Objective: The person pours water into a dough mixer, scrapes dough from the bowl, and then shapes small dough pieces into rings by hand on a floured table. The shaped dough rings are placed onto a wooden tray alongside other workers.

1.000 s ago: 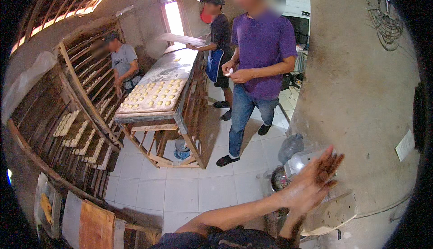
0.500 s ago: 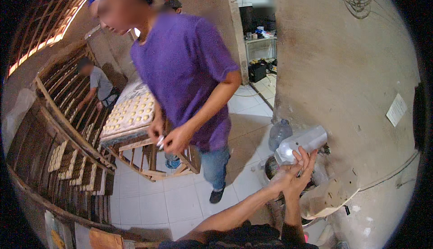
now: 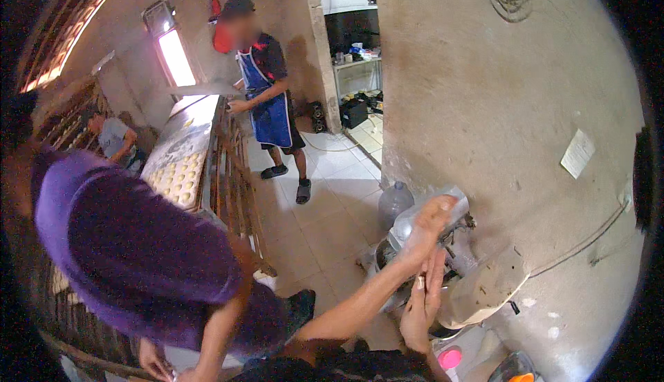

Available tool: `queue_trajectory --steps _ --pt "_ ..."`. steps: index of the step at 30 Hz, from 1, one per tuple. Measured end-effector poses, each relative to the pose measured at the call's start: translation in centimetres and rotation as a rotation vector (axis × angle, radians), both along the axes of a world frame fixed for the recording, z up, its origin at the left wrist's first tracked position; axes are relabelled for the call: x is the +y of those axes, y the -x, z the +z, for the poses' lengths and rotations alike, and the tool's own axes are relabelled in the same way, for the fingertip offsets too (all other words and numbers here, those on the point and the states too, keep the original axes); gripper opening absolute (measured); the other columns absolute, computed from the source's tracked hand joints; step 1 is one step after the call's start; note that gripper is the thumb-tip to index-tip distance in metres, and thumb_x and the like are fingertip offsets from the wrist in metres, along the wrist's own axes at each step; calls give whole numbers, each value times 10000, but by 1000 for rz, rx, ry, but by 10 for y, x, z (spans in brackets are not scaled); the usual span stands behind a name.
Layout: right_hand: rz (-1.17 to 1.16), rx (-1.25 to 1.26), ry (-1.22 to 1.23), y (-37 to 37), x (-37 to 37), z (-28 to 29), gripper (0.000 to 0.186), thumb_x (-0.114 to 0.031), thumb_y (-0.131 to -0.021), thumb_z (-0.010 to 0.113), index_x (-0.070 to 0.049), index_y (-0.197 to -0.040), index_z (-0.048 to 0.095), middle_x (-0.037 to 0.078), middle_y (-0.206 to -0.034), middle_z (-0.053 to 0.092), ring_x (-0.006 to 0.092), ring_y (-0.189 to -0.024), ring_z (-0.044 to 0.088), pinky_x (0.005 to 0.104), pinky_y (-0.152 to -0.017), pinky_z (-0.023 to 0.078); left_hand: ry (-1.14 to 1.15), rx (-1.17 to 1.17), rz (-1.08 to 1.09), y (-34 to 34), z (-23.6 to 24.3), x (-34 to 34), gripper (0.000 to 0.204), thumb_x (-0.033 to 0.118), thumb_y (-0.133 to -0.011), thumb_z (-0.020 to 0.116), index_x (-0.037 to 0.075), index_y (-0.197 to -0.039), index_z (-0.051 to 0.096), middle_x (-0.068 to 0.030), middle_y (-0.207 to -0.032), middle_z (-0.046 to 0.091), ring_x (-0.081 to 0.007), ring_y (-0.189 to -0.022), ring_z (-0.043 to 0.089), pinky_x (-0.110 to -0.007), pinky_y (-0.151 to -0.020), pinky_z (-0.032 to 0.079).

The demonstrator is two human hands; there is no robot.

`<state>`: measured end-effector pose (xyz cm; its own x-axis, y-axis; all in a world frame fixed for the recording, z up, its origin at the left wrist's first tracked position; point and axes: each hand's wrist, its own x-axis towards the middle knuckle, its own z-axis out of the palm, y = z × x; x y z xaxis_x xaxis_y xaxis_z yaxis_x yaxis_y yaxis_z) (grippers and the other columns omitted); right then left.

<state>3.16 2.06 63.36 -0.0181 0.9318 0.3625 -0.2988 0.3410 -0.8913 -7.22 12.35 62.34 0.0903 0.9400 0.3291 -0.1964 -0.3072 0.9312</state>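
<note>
My left hand point(image 3: 429, 226) reaches forward with its fingers stretched out, in front of a rounded silver-grey machine housing point(image 3: 403, 227). Just below it, my right hand point(image 3: 420, 309) points upward with its fingers extended, close against the heel of the left palm. A small pale spot shows by the right fingers; whether it is a bit of dough or something else, I cannot tell. Neither hand visibly grips anything. Part of the machine is hidden behind my hands, and beside them stands a large cream-coloured panel or container point(image 3: 484, 292).
A clear plastic water jug point(image 3: 395, 203) stands behind the machine. At left, a person in a purple shirt point(image 3: 131, 250) is very near. Farther off, someone in a blue apron point(image 3: 270, 115) stands by a table point(image 3: 200, 115) with dough rounds. A pink round object point(image 3: 449, 358) lies low right.
My left hand has slid forward over the right, which now sits lower. The view has turned; the purple-shirted person has moved to the near left, uncovering the person in the apron.
</note>
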Motion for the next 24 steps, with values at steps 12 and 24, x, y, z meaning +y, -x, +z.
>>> queue_trajectory --steps 12,24 --pt "-185 425 87 23 143 50 552 -358 -948 353 -146 -1445 240 126 -1482 250 275 -1348 284 429 -1082 222 -182 134 27 -34 51 -60 459 250 -971 310 32 -1375 305 -130 -1448 270 -245 -1325 292 -358 -1093 242" --pt "194 -843 -329 169 183 -109 440 -217 -878 541 -89 -1286 438 166 -1285 504 320 -1197 442 478 -1013 295 502 84 592 150 -33 1 385 326 -901 454 31 -1138 528 -107 -1071 592 -248 -965 564 -361 -872 430"
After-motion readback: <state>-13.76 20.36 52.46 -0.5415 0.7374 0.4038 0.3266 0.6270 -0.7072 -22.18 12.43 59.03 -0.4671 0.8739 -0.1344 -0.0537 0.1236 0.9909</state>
